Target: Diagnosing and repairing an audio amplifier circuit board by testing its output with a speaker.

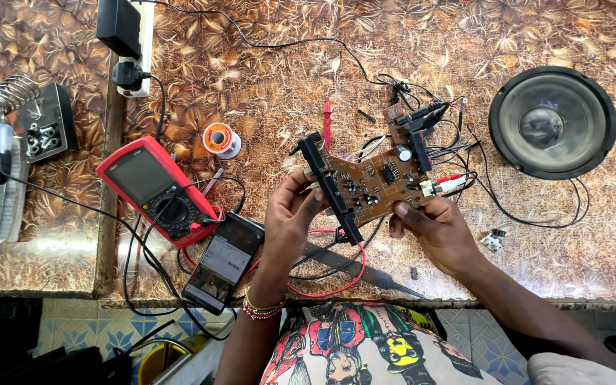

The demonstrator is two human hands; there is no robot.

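Above the patterned table point(536, 242), beside the round speaker point(552, 122) and red meter point(157, 188), both hands grip a brown circuit board point(368, 182): left hand point(290, 214) pinching its black edge, right hand point(436, 227) its lower corner. Likely light, stiff, fragile; best held by the edges.

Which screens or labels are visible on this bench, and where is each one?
Multimeter: left of the left hand, red case, grey rectangular screen, dark dial below.
Phone: at the bench edge under the multimeter, black, lit pale screen.
Solder reel: above the phone, round, orange label.
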